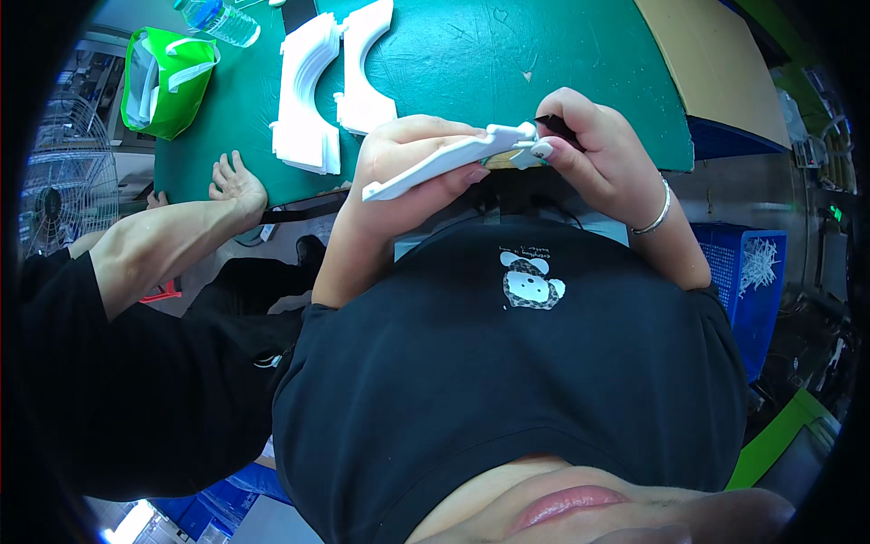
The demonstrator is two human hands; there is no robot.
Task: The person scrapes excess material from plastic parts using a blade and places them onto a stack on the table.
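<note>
My left hand (391, 152) is closed around a white plastic piece (433, 166), long and slightly curved, held at a slant above the table's near edge. At the piece's right end, my right hand (605, 156) is closed with thumb and forefinger pinched. A thin dark strip, perhaps a blade (563, 130), shows between those fingers; its exact kind is unclear. The right thumb is at the small knobbed end of the piece. Beyond my left hand lie a larger stack of white curved pieces (303, 98) and a smaller stack of similar pieces (359, 80).
On the green tabletop (507, 54) sit a bright green bag (186, 95) and a clear bottle (222, 22). Another person's hand (240, 189) rests at the left edge. A cardboard sheet or box (716, 68) stands right, above a blue crate (743, 317) holding white sticks (762, 263).
</note>
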